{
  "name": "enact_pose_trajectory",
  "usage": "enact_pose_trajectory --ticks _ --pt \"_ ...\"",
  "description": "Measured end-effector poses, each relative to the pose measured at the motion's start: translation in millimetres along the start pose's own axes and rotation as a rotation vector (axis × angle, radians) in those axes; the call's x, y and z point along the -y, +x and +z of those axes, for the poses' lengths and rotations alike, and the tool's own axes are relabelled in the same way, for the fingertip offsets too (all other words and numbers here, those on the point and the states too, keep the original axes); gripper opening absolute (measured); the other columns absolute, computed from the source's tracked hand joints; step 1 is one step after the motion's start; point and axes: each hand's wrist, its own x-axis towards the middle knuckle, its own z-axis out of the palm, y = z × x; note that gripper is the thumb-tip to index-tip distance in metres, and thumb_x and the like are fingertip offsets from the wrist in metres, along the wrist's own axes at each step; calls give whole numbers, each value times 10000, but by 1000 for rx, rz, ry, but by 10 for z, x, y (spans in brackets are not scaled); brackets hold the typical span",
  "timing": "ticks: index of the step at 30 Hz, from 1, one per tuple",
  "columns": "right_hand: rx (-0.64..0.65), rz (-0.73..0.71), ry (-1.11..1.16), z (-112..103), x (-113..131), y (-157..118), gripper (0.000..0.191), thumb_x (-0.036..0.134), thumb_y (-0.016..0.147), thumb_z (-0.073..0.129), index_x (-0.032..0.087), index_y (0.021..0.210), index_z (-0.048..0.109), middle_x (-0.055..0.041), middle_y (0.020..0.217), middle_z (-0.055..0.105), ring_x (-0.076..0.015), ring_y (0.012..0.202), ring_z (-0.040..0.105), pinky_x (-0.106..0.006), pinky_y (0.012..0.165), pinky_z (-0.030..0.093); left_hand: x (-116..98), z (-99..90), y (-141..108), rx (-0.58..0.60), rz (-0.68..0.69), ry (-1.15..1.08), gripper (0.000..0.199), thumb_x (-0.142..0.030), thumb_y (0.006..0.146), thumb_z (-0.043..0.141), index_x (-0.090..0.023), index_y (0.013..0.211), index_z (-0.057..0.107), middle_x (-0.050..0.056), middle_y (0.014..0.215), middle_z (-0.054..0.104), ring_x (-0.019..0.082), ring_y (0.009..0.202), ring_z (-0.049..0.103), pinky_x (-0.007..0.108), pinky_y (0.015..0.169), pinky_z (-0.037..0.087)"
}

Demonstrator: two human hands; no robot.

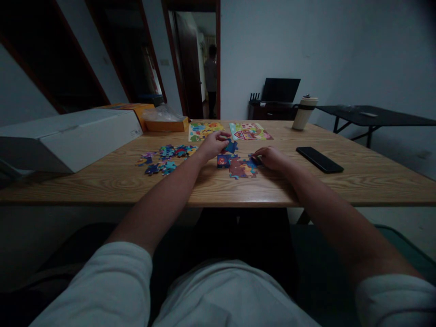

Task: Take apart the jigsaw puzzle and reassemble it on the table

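My left hand (214, 144) is closed, its thumb and fingers on a blue jigsaw puzzle piece (232, 146) just above the joined pieces. Below it, a partly joined jigsaw puzzle (239, 168) in brown, orange and blue lies on the table, with a dark blue and red piece (223, 161) at its left side. My right hand (270, 158) is closed at the puzzle's right edge, fingertips pinching a dark blue puzzle piece (256, 160). The fingers partly cover that piece. A pile of loose puzzle pieces (167, 156) spreads left of my left hand.
Two colourful picture sheets (251, 131) lie beyond my hands. A white box (78, 136) and an orange tray (166, 125) with clear plastic stand left. A phone (319, 159) and a tumbler (304, 113) are right. A person (211, 79) stands beyond the doorway.
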Motion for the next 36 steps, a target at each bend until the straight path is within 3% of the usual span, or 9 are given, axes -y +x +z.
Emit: enact_pose_trajectory --ticks 5,10,14,24,27,30,33,36 --pt "6 29 29 -8 -4 -35 350 111 839 589 256 1072 806 -54 1122 768 -253 1013 712 -320 935 512 36 -3 27 7 -25 -66 167 -13 863 620 -134 974 650 14 799 654 94 662 618 258 663 552" --pt "-117 110 168 -36 159 -66 390 93 863 551 191 1175 762 -95 1080 773 -236 933 716 -335 870 540 89 -7 7 82 1 -66 191 -40 804 721 -121 972 680 47 856 711 116 733 658 297 754 563" --pt "-186 21 354 -34 274 -68 307 212 910 596 170 1171 750 -123 1146 750 -234 930 697 -366 843 554 128 20 -12 159 37 -22 202 -60 775 762 -107 966 716 57 864 730 122 746 659 307 793 549" --pt "-103 -42 576 -29 321 -65 222 317 873 668 194 1031 763 -75 969 763 -193 799 668 -310 709 540 148 76 -21 238 92 63 183 -42 792 699 -100 964 724 77 907 727 128 767 656 292 769 521" --pt "-95 -28 588 -38 319 -62 222 310 872 653 183 1023 754 -82 959 758 -179 766 663 -287 674 523 171 58 13 205 121 77 232 -34 780 687 -113 997 699 66 896 710 134 780 652 295 767 526" --pt "-166 12 484 -71 283 -61 218 252 869 603 155 1002 746 -84 888 751 -176 719 645 -281 644 498 177 -14 82 68 163 79 221 -61 780 673 -124 991 674 52 883 695 134 781 644 291 763 529" --pt "-233 71 350 -109 206 -68 236 230 851 580 135 991 744 -79 802 729 -181 668 614 -285 604 464 114 -173 148 -24 202 136 154 -90 779 643 -126 923 688 56 892 699 141 788 647 297 778 529" --pt "-250 101 260 -136 115 -77 254 231 850 574 133 1011 745 -79 795 717 -184 675 605 -285 611 447 -38 -403 160 -6 198 306 183 -112 785 614 -133 924 730 60 863 710 147 739 643 302 742 524"
